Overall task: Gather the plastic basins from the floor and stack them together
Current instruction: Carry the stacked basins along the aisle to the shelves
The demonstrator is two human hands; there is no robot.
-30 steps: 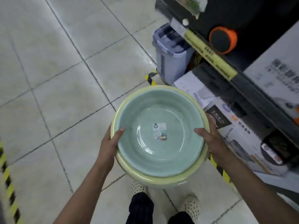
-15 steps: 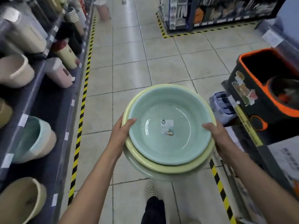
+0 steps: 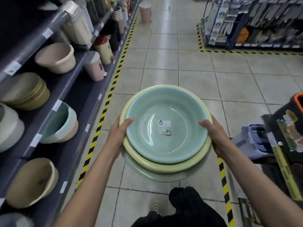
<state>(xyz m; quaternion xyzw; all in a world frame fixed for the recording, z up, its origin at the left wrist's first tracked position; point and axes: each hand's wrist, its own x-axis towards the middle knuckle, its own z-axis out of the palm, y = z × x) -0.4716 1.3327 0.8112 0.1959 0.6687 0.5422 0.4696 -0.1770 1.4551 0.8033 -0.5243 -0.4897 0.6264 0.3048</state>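
Basins in hand: three nested, held in the air above the tiled floor [image 3: 164,63]; a green basin [image 3: 165,128] on top, a yellow basin [image 3: 164,167] under it, a pale grey-green basin [image 3: 147,175] at the bottom
Label: one small sticker [image 3: 164,129] in the middle of the top basin
Hands: two, both bare; left hand [image 3: 117,135] at the left rim, right hand [image 3: 216,135] at the right rim
Grip: each hand clamped on the stack's edge, thumb hooked over the top basin's rim, fingers wrapped below and out of sight
Arms: both forearms stretched forward and slightly inward, stack roughly level
Left side: shelf rack [image 3: 68,102] holding many tubs and bins lying on their sides, beige, tan and green; a pink pedal bin [image 3: 95,66] among them
Floor marks: black-and-yellow tape [image 3: 105,110] along the shelf foot and again at the right
Right side: one blue-grey crate [image 3: 252,138] just beside the right wrist; a black and orange bucket [image 3: 293,128] next to it
Far end: one pink bin [image 3: 145,12] standing in the aisle; a hanging-goods rack [image 3: 255,22] beyond
Below: dark trouser leg [image 3: 185,199] and a spotted shoe [image 3: 155,206]
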